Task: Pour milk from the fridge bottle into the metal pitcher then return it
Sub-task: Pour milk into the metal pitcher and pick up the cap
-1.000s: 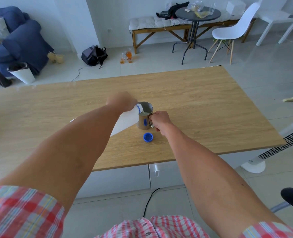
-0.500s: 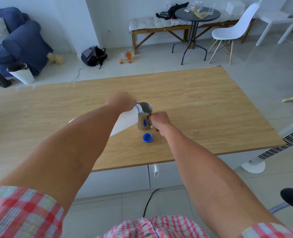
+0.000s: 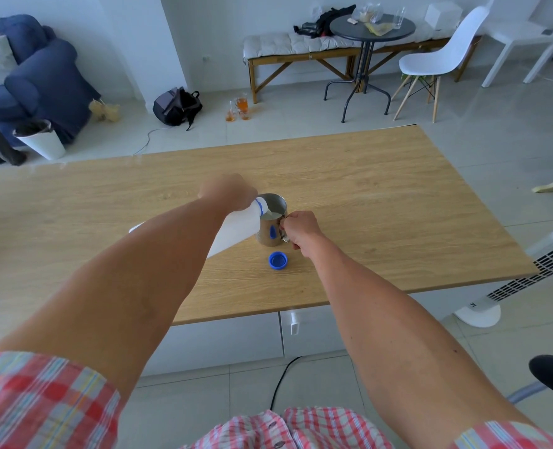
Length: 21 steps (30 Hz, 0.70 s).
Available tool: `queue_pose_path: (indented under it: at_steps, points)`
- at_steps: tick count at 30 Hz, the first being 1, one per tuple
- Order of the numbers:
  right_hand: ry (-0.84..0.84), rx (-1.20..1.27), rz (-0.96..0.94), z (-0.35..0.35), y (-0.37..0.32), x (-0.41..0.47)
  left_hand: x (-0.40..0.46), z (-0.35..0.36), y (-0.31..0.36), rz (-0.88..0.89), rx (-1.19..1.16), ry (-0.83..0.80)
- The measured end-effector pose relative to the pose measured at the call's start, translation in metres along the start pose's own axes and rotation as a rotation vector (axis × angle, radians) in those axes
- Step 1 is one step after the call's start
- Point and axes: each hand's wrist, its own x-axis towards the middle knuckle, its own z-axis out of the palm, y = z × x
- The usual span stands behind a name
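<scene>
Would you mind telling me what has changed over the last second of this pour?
Almost nothing has changed. The left hand still holds the milk bottle tilted with its neck over the metal pitcher, and the right hand still grips the pitcher's handle. The blue cap lies in the same spot on the wooden table, in front of the pitcher.

Bottle [image 3: 236, 230] tilted left of pitcher [image 3: 271, 226], mouth over rim; cap [image 3: 277, 260] on table [image 3: 382, 202] before pitcher.

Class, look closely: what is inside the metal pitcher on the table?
White milk shows inside the metal pitcher, with the tilted milk bottle mouth at its rim. The pitcher's wall hides how deep the milk is. The left hand grips the bottle; the right hand holds the handle.
</scene>
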Motion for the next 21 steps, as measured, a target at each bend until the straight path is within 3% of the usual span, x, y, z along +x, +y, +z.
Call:
queue_pose_path:
  at_steps: [21]
  points:
    - [-0.013,0.0,-0.004,0.0004,0.0017,0.0027,0.0005,0.0001,0.0018,-0.009,-0.008,-0.001]
